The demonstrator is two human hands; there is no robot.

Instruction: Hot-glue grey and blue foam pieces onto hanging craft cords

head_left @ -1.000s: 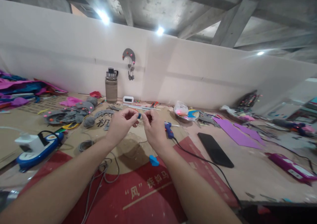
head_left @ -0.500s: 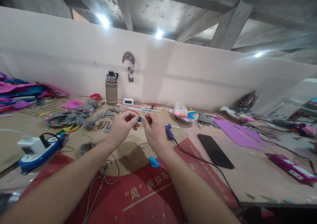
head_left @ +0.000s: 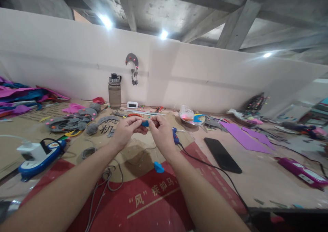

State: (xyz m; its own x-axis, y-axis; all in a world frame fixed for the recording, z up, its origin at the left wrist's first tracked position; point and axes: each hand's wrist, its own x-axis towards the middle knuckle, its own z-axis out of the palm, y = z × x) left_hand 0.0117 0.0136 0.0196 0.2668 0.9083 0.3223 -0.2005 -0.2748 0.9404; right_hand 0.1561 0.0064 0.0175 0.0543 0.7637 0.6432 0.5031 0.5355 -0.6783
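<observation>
My left hand (head_left: pixel 126 131) and my right hand (head_left: pixel 161 131) meet above the middle of the table, fingers pinched together on a small blue piece (head_left: pixel 145 123) held between them. A second small blue piece (head_left: pixel 159 167) lies on the cardboard just below my right wrist. A blue glue gun (head_left: pixel 175 136) rests right of my right hand, its black cord (head_left: pixel 217 170) running toward the table's front edge.
A black phone (head_left: pixel 222 155) lies to the right. Grey felt shapes (head_left: pixel 71 120) and yarn sit at the left, with a blue and white power strip (head_left: pixel 38 155). A water bottle (head_left: pixel 114 91) stands by the wall. Purple sheets (head_left: pixel 243 138) and a purple case (head_left: pixel 301 172) lie far right.
Both hands stay together on the small blue piece; they have shifted slightly and the piece shows a little more between the fingertips.
</observation>
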